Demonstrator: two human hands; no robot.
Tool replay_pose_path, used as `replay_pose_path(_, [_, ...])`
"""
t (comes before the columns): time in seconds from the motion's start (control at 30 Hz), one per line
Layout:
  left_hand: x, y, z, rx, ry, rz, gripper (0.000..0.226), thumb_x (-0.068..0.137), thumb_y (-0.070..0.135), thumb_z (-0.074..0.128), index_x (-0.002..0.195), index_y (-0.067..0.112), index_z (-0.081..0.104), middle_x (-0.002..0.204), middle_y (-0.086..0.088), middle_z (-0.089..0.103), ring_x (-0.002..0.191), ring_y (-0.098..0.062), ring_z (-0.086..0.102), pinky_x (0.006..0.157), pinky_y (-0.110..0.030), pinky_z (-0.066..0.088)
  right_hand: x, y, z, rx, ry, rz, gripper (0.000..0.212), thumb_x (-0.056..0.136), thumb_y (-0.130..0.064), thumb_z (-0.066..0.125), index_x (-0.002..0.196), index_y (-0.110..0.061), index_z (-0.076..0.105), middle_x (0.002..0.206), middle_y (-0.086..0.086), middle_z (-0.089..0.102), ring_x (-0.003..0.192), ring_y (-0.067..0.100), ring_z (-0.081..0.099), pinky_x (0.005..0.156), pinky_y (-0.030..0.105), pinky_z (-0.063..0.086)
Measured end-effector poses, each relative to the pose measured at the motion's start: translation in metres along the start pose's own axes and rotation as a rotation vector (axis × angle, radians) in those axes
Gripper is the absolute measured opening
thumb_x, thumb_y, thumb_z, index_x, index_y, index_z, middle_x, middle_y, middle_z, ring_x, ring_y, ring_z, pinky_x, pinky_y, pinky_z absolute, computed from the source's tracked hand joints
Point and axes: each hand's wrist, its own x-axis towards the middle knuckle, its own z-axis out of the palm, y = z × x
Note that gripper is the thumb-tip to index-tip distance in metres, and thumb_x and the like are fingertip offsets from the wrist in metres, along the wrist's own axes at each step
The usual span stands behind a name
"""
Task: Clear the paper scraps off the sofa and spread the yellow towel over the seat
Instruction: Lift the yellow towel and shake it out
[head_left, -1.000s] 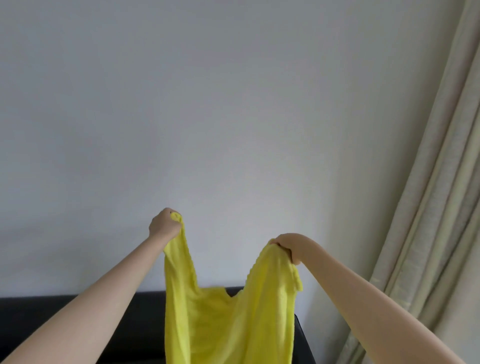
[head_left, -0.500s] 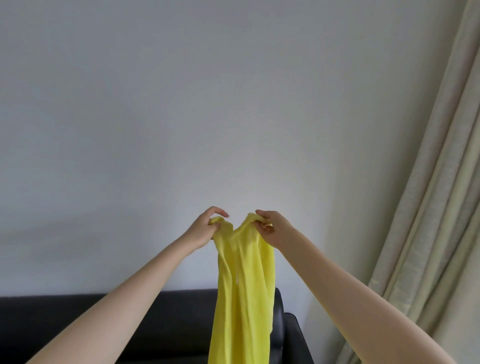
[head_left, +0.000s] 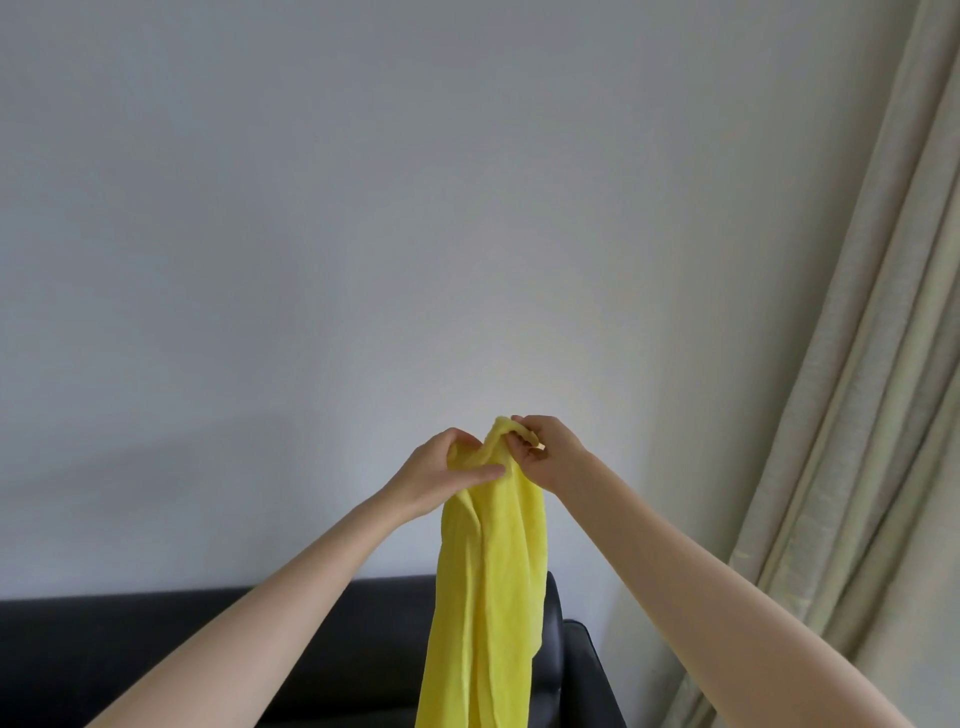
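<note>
The yellow towel (head_left: 488, 582) hangs in a long bunched fold in front of me, held up at its top. My left hand (head_left: 441, 470) grips the top edge from the left, thumb across the cloth. My right hand (head_left: 545, 449) pinches the same top edge from the right, close against the left hand. Behind and below the towel is the black sofa (head_left: 197, 639), of which only the backrest and right armrest show. The seat and any paper scraps are out of view.
A plain pale wall (head_left: 363, 234) fills most of the view. A beige curtain (head_left: 852, 415) hangs down the right side, beside the sofa's right armrest (head_left: 592, 670).
My hands, held apart with the towel spread between them a second ago, have come together at the top. The towel now hangs as one narrow bunch.
</note>
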Motion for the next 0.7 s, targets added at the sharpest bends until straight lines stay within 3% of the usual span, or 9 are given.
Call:
replay_pose_path(0.1, [0.003, -0.002, 0.004, 0.114, 0.121, 0.076, 0.032, 0.082, 0.042, 0.069, 0.104, 0.02, 0.06, 0.097, 0.007, 0.063, 0.089, -0.011, 0.059, 0.07, -0.021, 0.044, 0.004, 0.002, 0.0, 0.089, 0.016, 0.052, 0.007, 0.089, 0.006, 0.054, 0.085, 0.002, 0.059, 0.095, 0.012, 0.055, 0.092, 0.018, 0.058, 0.05, 0.021, 0.057])
replay_pose_path(0.17, [0.002, 0.0, 0.003, 0.086, 0.156, 0.085, 0.016, 0.086, 0.03, 0.064, 0.097, 0.017, 0.063, 0.09, 0.002, 0.065, 0.078, -0.012, 0.058, 0.065, -0.022, 0.041, 0.007, 0.002, -0.001, 0.047, 0.037, 0.049, 0.007, 0.089, 0.004, 0.055, 0.085, 0.002, 0.06, 0.093, 0.013, 0.054, 0.084, 0.02, 0.057, 0.051, 0.024, 0.057])
replay_pose_path(0.23, [0.002, 0.0, -0.002, -0.003, 0.16, 0.069, 0.004, 0.084, 0.024, 0.064, 0.082, 0.021, 0.062, 0.077, 0.009, 0.063, 0.065, -0.003, 0.052, 0.057, -0.015, 0.037, 0.008, 0.001, -0.006, -0.069, 0.066, 0.037, 0.007, 0.089, 0.001, 0.055, 0.088, -0.002, 0.062, 0.089, 0.011, 0.054, 0.077, 0.018, 0.057, 0.057, 0.027, 0.057])
replay_pose_path(0.3, [0.001, 0.002, -0.007, -0.057, 0.164, 0.074, 0.018, 0.079, 0.021, 0.064, 0.065, 0.025, 0.054, 0.057, 0.015, 0.052, 0.052, 0.0, 0.043, 0.048, -0.011, 0.03, 0.011, 0.002, -0.014, -0.189, 0.108, 0.024, 0.007, 0.085, -0.003, 0.059, 0.089, -0.006, 0.064, 0.081, 0.006, 0.054, 0.069, 0.016, 0.053, 0.057, 0.025, 0.049])
replay_pose_path(0.4, [0.001, 0.008, -0.013, -0.099, 0.185, 0.07, 0.017, 0.069, 0.026, 0.056, 0.057, 0.021, 0.045, 0.048, 0.013, 0.037, 0.048, -0.005, 0.033, 0.044, -0.014, 0.027, 0.014, 0.007, -0.028, -0.485, 0.1, -0.003, 0.003, 0.08, -0.017, 0.062, 0.077, -0.016, 0.062, 0.068, -0.002, 0.052, 0.057, 0.012, 0.043, 0.052, 0.023, 0.033])
replay_pose_path(0.47, [0.003, 0.012, -0.018, -0.115, 0.219, 0.08, 0.017, 0.067, 0.028, 0.05, 0.058, 0.016, 0.043, 0.051, 0.011, 0.033, 0.048, -0.006, 0.029, 0.044, -0.015, 0.026, 0.016, 0.011, -0.035, -0.725, 0.004, -0.029, 0.013, 0.083, -0.022, 0.054, 0.071, -0.018, 0.053, 0.066, -0.003, 0.052, 0.055, 0.013, 0.038, 0.054, 0.024, 0.028])
replay_pose_path(0.6, [0.005, 0.015, -0.027, -0.134, 0.314, 0.107, 0.017, 0.068, 0.027, 0.047, 0.06, 0.012, 0.041, 0.055, 0.005, 0.032, 0.049, -0.007, 0.027, 0.044, -0.018, 0.021, 0.021, 0.026, -0.046, -1.165, -0.225, -0.033, 0.017, 0.083, -0.008, 0.041, 0.068, -0.016, 0.045, 0.072, -0.001, 0.05, 0.057, 0.012, 0.034, 0.056, 0.023, 0.027])
replay_pose_path(0.7, [0.007, 0.013, -0.033, -0.154, 0.396, 0.125, 0.018, 0.068, 0.024, 0.045, 0.06, 0.01, 0.038, 0.056, 0.003, 0.032, 0.052, -0.009, 0.028, 0.047, -0.019, 0.022, 0.023, 0.037, -0.053, -1.578, -0.315, 0.076, 0.015, 0.081, -0.011, 0.049, 0.068, -0.017, 0.045, 0.074, -0.001, 0.043, 0.064, 0.014, 0.034, 0.059, 0.023, 0.028])
